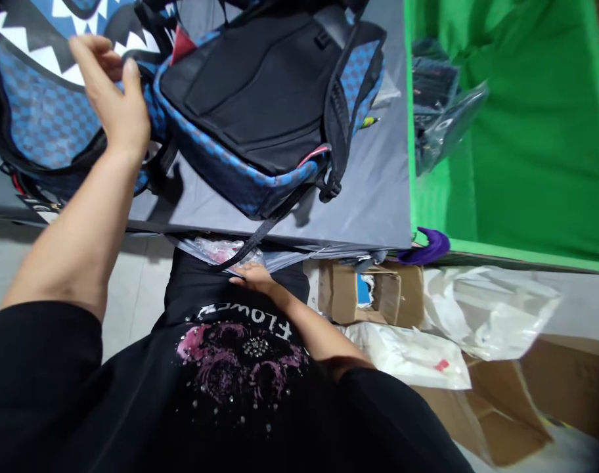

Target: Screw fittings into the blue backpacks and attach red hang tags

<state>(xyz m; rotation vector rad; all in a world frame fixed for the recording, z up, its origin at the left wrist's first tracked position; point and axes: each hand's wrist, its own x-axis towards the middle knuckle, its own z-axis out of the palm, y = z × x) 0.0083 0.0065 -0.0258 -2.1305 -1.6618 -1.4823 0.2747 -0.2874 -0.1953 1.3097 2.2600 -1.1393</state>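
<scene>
**Backpack lying panel-up, hands apart**

Black-panelled backpack (250,92) on grey surface (373,197), centre-left of scene, right of a toothed, blue-checked backpack (48,125). Padded back faces up; checked near side faces the wearer. Long axis seems to slant from near-left to far-right; far end cut off by the view. Webbing strap (280,213) trails from its near-right corner over the surface's near edge.

Left hand (115,102): thumb well away from half-curled fingers, above the toothed backpack; contact cannot be told. Right hand (257,277): fingers close together at the near edge, beside strap end and clear plastic packaging (218,249); grip unclear.

Green bin (531,177) at right.
</scene>
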